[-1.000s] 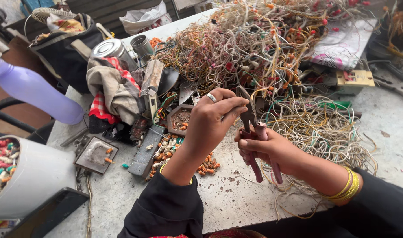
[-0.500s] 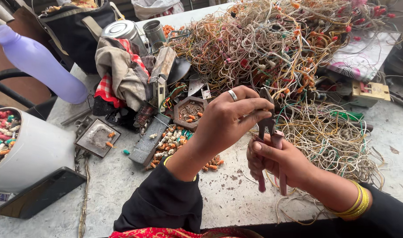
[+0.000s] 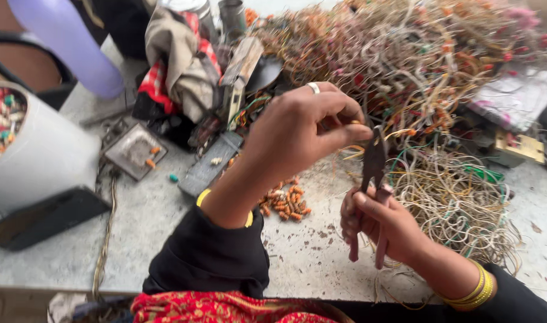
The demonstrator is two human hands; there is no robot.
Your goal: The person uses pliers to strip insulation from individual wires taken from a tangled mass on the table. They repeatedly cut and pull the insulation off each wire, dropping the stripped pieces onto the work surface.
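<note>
At the far left of the frame a white bucket (image 3: 37, 158) stands on the grey desk (image 3: 160, 221), filled with small coloured bits, and behind it leans a lilac plastic bottle (image 3: 67, 42). Just right of the bucket lies a small square metal tray (image 3: 134, 151) with a few orange pieces in it, and above that sits a heap of cloth (image 3: 178, 60), beige over red check. A flat grey bar (image 3: 211, 164) lies slanted beside the tray. Near the middle of the desk is a little cluster of orange beads (image 3: 285, 201), directly below the left hand (image 3: 297, 134). That hand, a ring on one finger, has its grip pinched shut on a thin wire (image 3: 360, 124), holding it right at the nose of the pliers (image 3: 372, 173). The pliers stand nearly upright, centre right, with pink handles squeezed in the clenched grip of the right hand (image 3: 378, 224), whose wrist wears gold bangles (image 3: 474, 287). Behind both hands, across the upper right, rises a great tangle of coloured wires (image 3: 417, 54); a looser nest of pale wires (image 3: 459, 197) lies just right of the pliers.
</note>
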